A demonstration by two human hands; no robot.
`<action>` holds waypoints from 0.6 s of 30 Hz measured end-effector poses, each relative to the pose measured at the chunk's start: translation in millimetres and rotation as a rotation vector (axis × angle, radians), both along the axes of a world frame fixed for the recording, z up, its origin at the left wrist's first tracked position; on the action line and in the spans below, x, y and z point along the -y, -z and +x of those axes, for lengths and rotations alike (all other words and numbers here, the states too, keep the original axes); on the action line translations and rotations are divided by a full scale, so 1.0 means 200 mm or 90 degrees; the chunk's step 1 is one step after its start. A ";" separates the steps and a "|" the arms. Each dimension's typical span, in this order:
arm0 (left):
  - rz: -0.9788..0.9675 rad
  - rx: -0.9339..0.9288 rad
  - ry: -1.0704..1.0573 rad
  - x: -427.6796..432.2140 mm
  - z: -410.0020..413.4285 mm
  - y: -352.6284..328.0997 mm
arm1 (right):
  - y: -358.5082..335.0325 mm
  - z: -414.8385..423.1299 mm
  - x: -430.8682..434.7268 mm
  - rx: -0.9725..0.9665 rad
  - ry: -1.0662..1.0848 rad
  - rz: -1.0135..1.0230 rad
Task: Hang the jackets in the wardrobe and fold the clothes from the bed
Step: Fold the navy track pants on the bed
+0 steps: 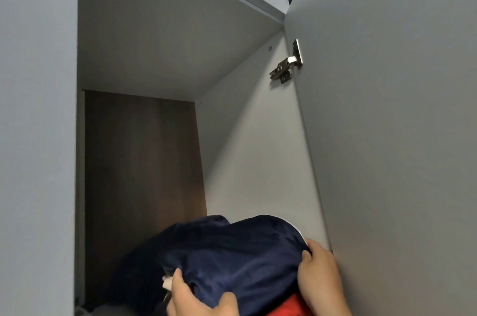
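Navy jacket (232,259) spans crosswise between left hand (196,300) and right hand (320,279) — fingers of both grasping its cloth — with the wardrobe (160,52) open just behind.

Home, at an open wardrobe (160,39): plain grey side walls and top panel, brown wood-grain back panel (142,160), door (387,135) swung wide on a metal hinge (285,65), navy jacket (232,259) and red garment (289,306) bundled low inside.

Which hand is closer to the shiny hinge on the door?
Right. The right hand grips the navy jacket well below the hinge, nearly under it; the left hand grips the jacket lower and farther left.
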State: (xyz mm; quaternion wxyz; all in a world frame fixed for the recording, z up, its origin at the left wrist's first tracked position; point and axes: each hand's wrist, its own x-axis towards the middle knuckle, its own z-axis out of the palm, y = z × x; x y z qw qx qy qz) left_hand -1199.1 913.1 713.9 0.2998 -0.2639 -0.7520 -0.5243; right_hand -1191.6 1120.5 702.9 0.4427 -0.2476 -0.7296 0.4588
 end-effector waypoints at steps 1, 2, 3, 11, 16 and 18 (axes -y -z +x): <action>0.045 -0.039 -0.091 0.04 -0.05 0.00 | 0.00 0.01 0.00 0.073 0.017 0.056; 0.027 -0.009 -0.152 0.05 -0.02 0.02 | -0.01 0.03 0.02 0.119 0.049 0.111; -0.041 -0.066 -0.240 0.03 0.00 0.00 | -0.03 0.06 0.05 0.120 0.084 0.176; -0.404 0.020 -0.229 -0.15 0.08 -0.15 | -0.04 0.06 0.07 0.104 -0.058 0.457; -0.495 0.066 -0.263 -0.17 0.03 -0.05 | 0.08 0.03 0.04 0.188 -0.067 0.427; -0.460 0.052 -0.272 -0.19 0.03 -0.03 | 0.09 0.02 0.03 0.174 -0.071 0.408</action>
